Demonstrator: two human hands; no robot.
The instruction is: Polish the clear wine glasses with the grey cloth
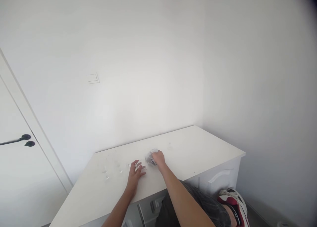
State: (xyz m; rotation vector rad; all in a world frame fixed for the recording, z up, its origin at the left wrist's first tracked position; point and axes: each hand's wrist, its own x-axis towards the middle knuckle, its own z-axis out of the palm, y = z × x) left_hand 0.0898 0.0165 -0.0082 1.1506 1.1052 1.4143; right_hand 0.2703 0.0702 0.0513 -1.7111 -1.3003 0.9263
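My left hand (135, 173) curls its fingers around a clear, see-through object (141, 163) that looks like a glass lying on its side; its outline is faint against the white top. Just to the right, my right hand (158, 157) grips a crumpled grey-white cloth (151, 156), bunched up at the right end of the clear object. Both hands are low over the white cabinet top (188, 147). Whether the cloth reaches inside the clear object I cannot tell.
Several small clear spots or pieces (107, 177) lie on the top to the left. A white wall with a light switch (92, 78) rises behind. At the far left is a door with a dark handle (24, 137). My leg and shoe (235, 204) are beside the cabinet front.
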